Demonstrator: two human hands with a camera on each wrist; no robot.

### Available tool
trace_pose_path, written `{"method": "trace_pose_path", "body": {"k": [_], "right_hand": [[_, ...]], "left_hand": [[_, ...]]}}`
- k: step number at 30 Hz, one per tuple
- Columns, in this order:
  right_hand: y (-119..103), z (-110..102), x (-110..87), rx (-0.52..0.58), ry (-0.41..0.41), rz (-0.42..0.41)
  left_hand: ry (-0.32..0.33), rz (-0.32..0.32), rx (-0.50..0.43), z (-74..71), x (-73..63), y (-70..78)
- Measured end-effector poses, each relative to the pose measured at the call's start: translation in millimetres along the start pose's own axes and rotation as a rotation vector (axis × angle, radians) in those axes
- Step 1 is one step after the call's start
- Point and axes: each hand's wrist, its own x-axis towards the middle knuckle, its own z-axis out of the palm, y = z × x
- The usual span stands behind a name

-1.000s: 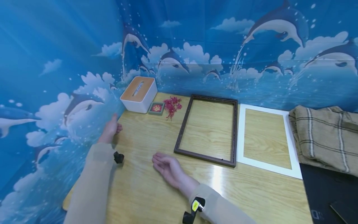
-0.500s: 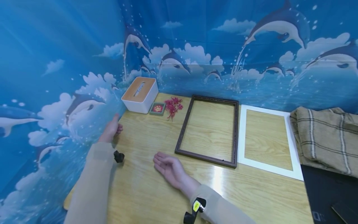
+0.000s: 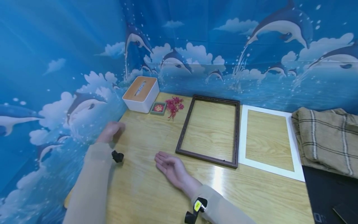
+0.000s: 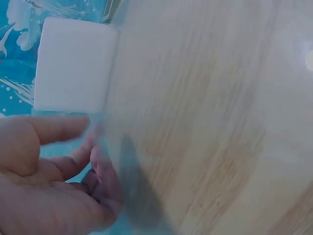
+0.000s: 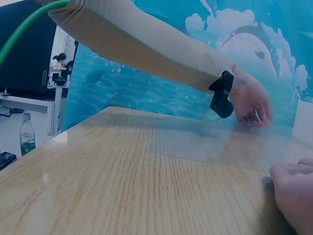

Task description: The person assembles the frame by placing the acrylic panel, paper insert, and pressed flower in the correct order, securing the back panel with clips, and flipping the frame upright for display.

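My left hand [image 3: 111,132] is at the table's left edge, beside the blue cloth, with loosely bent fingers and nothing seen between them. In the left wrist view the left hand [image 4: 54,181] is blurred, just short of a white box side. My right hand [image 3: 172,171] rests on its side on the table, palm facing left, fingers loosely extended. A thin clear sheet [image 5: 210,147] lies on the table in the right wrist view. The left hand [image 5: 252,100] is over its far side and the right hand [image 5: 298,196] by its near side; contact is hard to tell.
A white tissue box [image 3: 142,99] with a wooden lid stands back left. Beside it are a small green-framed tile [image 3: 158,108] and pink dried flowers [image 3: 174,105]. A dark frame [image 3: 183,133], a white mat frame [image 3: 268,169] and a folded plaid cloth [image 3: 325,137] follow rightward.
My left hand's extended finger has bent down and the hand has turned inward at the table's edge. The right hand keeps its place; the head view shifts slightly.
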Motion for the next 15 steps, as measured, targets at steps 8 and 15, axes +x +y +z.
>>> {"method": "trace_pose_path", "body": {"k": [8,15], "right_hand": [[0.8,-0.3,0.0,-0.046,0.014,-0.016],[2.7,1.2,0.4,-0.139,0.068,-0.073]], "left_hand": [[-0.027,0.123,-0.107,-2.4,0.5,-3.5],[-0.011,0.061,-0.228,-6.9,-1.4,-0.2]]}}
